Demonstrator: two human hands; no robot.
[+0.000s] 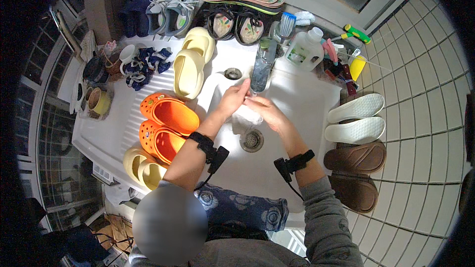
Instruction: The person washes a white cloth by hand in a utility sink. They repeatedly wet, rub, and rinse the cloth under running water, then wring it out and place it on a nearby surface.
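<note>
Both my hands meet below the dark faucet (pixel 262 68), over a white laundry sink (pixel 293 126). A small white, wet item (pixel 249 114) hangs at my fingers; whether it is cloth or foam I cannot tell. My left hand (pixel 234 98) has its thumb raised near the spout and its fingertips at the item's upper end. My right hand (pixel 265 109) has its fingers bent over the same end, touching the left fingertips. Which hand grips it is unclear. Beneath them lies the round metal drain (pixel 252 140). Black straps with small devices circle both forearms.
Orange clogs (pixel 169 116) and cream clogs (pixel 191 68) stand on the ribbed board at left. A plastic bottle (pixel 305 50) and a brush (pixel 287 24) stand behind the sink. White insoles (pixel 356 108) and brown slippers (pixel 355 157) line its right edge. A blue patterned cloth (pixel 245 207) covers the front rim.
</note>
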